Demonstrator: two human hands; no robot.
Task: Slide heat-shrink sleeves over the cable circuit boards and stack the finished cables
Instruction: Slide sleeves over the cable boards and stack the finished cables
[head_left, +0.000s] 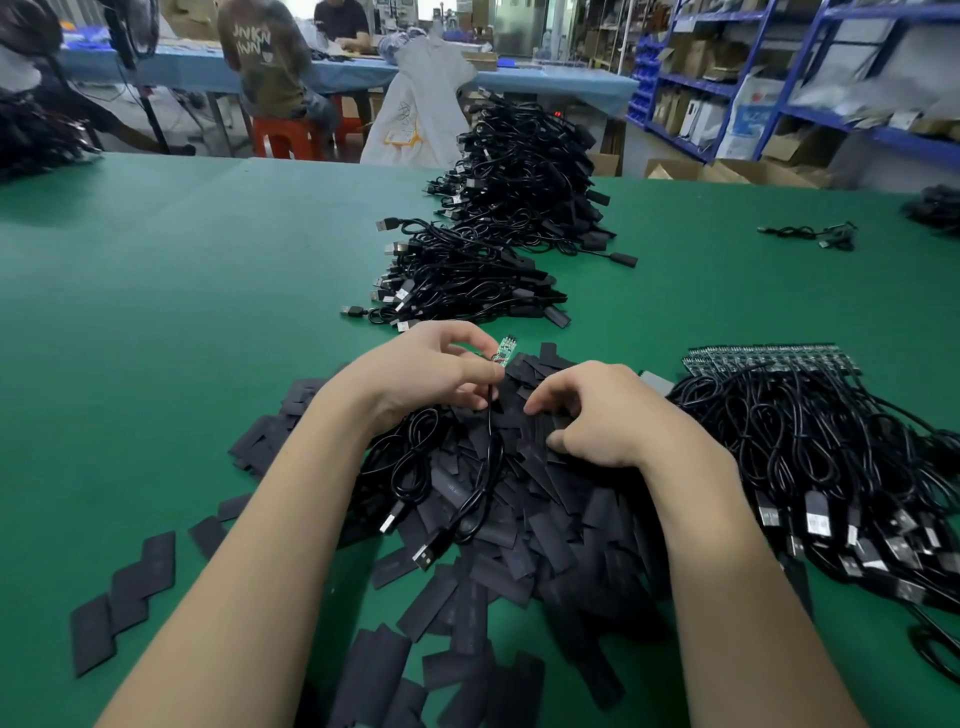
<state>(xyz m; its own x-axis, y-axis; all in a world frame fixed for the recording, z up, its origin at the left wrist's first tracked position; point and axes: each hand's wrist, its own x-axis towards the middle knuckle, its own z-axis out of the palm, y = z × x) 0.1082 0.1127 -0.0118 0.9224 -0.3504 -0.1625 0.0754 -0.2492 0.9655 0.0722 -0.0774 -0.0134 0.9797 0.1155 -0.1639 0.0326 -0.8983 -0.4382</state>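
My left hand (426, 374) pinches a black cable just below its small green circuit board (505, 353), which sticks up bare past my fingers. The cable (467, 483) hangs down over a heap of flat black heat-shrink sleeves (524, 525) and ends in two USB plugs. My right hand (597, 410) rests on that heap with its fingers curled down among the sleeves; whether it pinches one is hidden. Sleeved cables lie stacked in a long pile (467, 275) just beyond my hands.
A bundle of bare-board cables (810, 457) lies at the right on the green table (156, 286). A taller cable pile (524, 156) stands farther back. Loose sleeves (124, 597) lie at the left. People sit at a blue table behind; shelves stand at the right.
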